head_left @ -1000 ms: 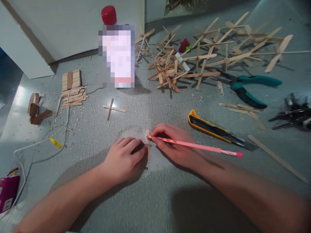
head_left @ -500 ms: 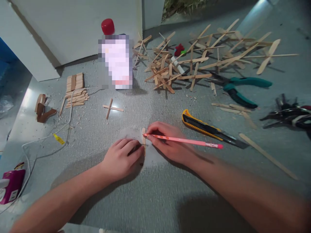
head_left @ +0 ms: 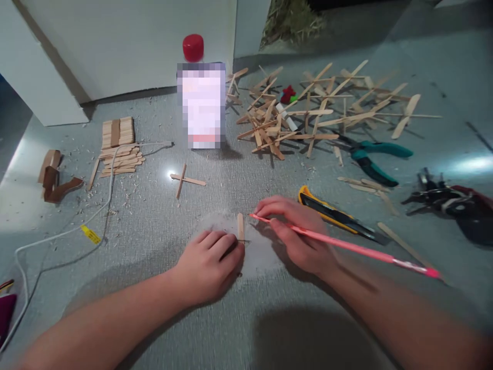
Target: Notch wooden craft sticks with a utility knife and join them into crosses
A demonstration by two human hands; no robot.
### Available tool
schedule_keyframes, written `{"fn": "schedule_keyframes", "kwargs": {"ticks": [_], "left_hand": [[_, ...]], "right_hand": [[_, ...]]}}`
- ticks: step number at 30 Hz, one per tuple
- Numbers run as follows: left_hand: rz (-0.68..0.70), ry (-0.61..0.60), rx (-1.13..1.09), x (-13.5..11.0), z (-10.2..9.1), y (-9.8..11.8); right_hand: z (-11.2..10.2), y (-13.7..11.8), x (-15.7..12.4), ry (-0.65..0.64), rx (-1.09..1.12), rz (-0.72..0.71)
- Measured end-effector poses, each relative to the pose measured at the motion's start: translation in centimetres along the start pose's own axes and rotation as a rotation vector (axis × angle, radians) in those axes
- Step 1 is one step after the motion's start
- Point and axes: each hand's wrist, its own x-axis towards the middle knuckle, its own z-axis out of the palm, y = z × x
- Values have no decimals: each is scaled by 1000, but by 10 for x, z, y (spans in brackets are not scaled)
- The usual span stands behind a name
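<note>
A small wooden craft stick (head_left: 241,225) lies near the middle of the grey surface, with a marked line across it. My left hand (head_left: 211,262) rests with curled fingers over its lower end, which is hidden. In my right hand (head_left: 298,231) is a pink pencil (head_left: 346,244), gripped near its point. The pencil tip is just right of the stick's upper part, apart from it. A pale dusty patch (head_left: 265,259) surrounds the stick. Beyond my left hand lies a cross of two craft sticks (head_left: 188,179).
A yellow utility knife (head_left: 331,213) lies beyond my right hand, with teal-handled pliers (head_left: 370,154) farther back. Crossed sticks (head_left: 269,123) are heaped behind. A stick bundle (head_left: 125,132), white cable (head_left: 111,177) and brown paper strip (head_left: 52,180) lie left. A red-capped bottle (head_left: 193,48) stands behind a blurred phone-like screen (head_left: 204,108).
My right hand has drawn the pencil tip away from the stick to the right, and the pencil's eraser end points lower. My left hand still covers the stick's near end. The view has shifted slightly.
</note>
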Motion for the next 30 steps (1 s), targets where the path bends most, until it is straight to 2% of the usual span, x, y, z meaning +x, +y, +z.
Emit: {"fn": "schedule_keyframes", "kwargs": {"ticks": [3,4,7,8,9,12,15,18,25,30], "left_hand": [[-11,-10,-29,-3,2,-2],[-11,-11,-32,-4,2,-2],[-2,-11,-30,-5,3,-3],[-1,-8,-27,-5,4,-3],[-2,-4,-25,-5,4,-3],[-7,2,-25,-5,6,-3],[-9,0,-27,-6,9,-3],[-5,-1,-18,-6,10,-4],[-1,10,-5,-5,8,-3],[3,32,-19,-5,9,-3]], "right_hand": [[-5,-10,17,3,-244,-71],[-7,-12,25,-31,-325,-110],[-10,-16,60,-72,-425,-176],[-10,-15,73,-112,-542,-195],[-10,-15,87,-165,-664,-193],[-5,-12,123,-206,-1009,-127],[0,-13,146,-176,-1097,-96],[4,-14,158,-146,-1139,-71],[7,-7,169,-80,-1195,1],[6,-2,169,-68,-1161,-38]]}}
